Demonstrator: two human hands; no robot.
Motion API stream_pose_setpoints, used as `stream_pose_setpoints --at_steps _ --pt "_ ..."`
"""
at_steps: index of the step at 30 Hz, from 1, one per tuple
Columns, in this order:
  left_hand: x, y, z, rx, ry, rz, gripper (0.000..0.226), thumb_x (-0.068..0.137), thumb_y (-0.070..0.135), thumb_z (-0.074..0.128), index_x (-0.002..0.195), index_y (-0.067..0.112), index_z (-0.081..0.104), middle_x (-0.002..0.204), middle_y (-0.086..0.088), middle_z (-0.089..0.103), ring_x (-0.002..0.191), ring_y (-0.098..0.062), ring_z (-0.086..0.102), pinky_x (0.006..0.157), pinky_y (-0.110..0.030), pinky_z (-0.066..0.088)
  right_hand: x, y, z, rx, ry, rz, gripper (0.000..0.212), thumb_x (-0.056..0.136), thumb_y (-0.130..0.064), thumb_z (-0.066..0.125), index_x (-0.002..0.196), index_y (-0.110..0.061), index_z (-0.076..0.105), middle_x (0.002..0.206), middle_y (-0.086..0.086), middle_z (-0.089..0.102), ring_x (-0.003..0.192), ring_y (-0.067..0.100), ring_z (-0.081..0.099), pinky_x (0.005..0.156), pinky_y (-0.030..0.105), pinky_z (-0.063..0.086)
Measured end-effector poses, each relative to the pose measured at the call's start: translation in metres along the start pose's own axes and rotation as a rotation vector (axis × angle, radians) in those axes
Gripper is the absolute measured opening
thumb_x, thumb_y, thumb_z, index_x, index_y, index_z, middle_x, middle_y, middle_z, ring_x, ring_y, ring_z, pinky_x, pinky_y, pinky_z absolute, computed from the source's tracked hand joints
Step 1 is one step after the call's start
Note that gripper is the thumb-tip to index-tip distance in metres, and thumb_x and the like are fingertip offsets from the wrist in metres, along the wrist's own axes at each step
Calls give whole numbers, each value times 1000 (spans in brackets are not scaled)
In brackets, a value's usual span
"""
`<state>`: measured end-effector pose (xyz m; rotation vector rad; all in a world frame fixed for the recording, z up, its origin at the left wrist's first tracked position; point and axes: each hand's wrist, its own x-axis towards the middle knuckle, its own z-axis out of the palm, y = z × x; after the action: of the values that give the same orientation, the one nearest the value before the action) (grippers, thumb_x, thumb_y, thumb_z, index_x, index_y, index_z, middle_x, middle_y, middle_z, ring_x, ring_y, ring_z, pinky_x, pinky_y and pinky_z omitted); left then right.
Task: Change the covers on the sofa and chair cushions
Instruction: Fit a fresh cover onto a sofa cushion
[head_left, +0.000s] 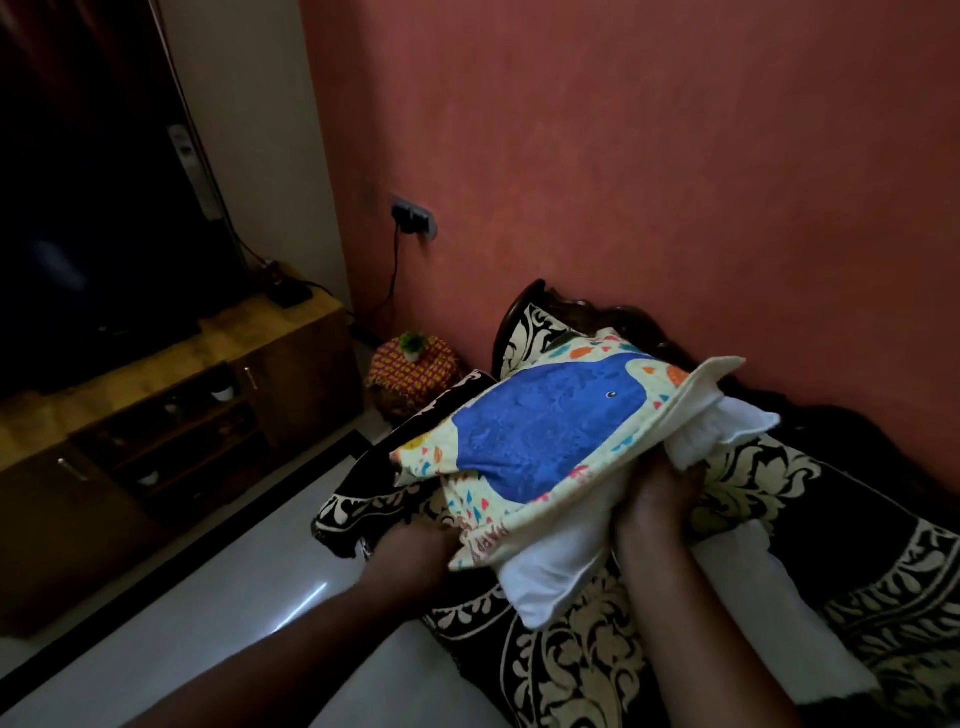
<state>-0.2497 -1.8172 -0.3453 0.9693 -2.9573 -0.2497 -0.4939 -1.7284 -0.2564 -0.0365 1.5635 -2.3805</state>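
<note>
A cream cushion cover printed with a big blue whale is held above the sofa. A white cushion insert sticks out of its open near end, with another white corner at the right. My left hand grips the cover's lower left corner from beneath. My right hand reaches up under the cover's open edge and holds the white insert there; its fingers are hidden by fabric. A second white cushion lies on the sofa seat under my right forearm.
The sofa has black fabric with cream floral print and a dark carved wooden back against a red wall. A patterned stool with a small potted plant stands left of the sofa. A wooden TV cabinet and pale floor lie left.
</note>
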Motion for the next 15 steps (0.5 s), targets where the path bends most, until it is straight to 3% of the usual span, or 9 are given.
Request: stream_pose_setpoints --at_steps 4,6,9,11,12,13,14,15 --pt "-5 23 1 15 30 21 64 79 77 38 101 22 63 95 -4 71 88 -28 68 72 -33 52 -3 0 -2 -67 46 -42 37 86 -31 75 120 -22 63 112 -3 72 101 15 70 84 32 54" --pt "-6 24 -10 76 38 36 68 77 76 33 98 19 64 93 -7 71 85 -31 68 67 -32 46 0 5 -1 -87 51 -54 36 90 -28 72 123 -16 63 113 1 73 102 17 71 84 35 56" --pt "-3 31 -35 164 -26 169 57 84 57 33 93 11 66 92 -13 71 85 -35 68 66 -32 43 3 4 1 -82 32 -128 44 85 -42 72 118 -14 66 113 4 74 104 20 71 93 43 57" --pt "-8 45 -41 212 -47 359 41 91 40 43 80 9 67 80 -10 70 75 -30 69 65 -30 48 5 -1 3 -97 55 -147 56 78 -54 75 116 -15 65 117 6 71 103 10 69 92 31 54" --pt "-13 54 -36 186 -120 462 35 93 34 46 79 9 67 80 -11 69 75 -30 68 68 -32 50 7 -2 4 -97 49 -146 50 83 -50 75 113 -12 63 115 7 70 96 1 68 86 23 51" --pt "-18 64 -29 169 -199 544 31 95 31 49 80 9 66 81 -11 68 77 -31 67 72 -34 51 9 -4 5 -92 67 -143 31 92 -35 70 109 -11 62 108 6 71 87 -8 66 79 18 49" --pt "-22 74 -24 170 -202 627 30 95 32 51 78 11 64 79 -8 66 76 -28 65 75 -34 51 11 -6 9 -60 42 -141 9 99 -18 62 105 -12 61 98 -1 72 78 -12 65 73 15 49" --pt "-22 83 -22 215 -203 702 32 95 34 51 75 14 63 76 -4 65 73 -24 63 76 -33 52 8 -9 15 -62 23 -155 8 101 -8 55 101 -14 60 86 -11 72 72 -12 65 68 13 49"
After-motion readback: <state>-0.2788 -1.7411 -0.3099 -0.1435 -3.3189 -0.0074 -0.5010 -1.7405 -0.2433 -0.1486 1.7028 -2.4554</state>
